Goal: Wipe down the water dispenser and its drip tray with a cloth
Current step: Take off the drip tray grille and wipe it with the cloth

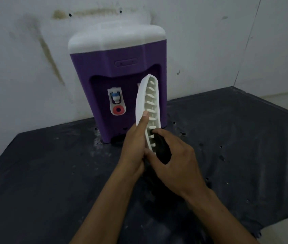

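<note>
Dark, scuffed sheeting covers the table point(51, 173), which carries every object shown; pale dust marks speckle its surface. Nearest the viewer, two bare forearms reach forward and meet above the table's middle. Left hand point(133, 150): grip closed around the lower end of the white drip tray point(144, 103), with the thumb laid flat along its smooth outer rim. Right hand point(176, 166): grip closed on a dark cloth point(163, 152), which it presses against the tray's ribbed inner face near the lower slots; the remainder of the cloth hangs below the hands, merging with the dark sheeting. Drip tray: detached, held upright on end and slightly tilted, its slotted side turned to the right, directly in front of the dispenser. Behind it, the water dispenser point(115, 67) stands on the table's far edge, purple body with white top; a tap with a blue and white lever and a red ring beneath it point(117, 101) sits in its recess. Beyond, a pale stained wall point(34, 50).
</note>
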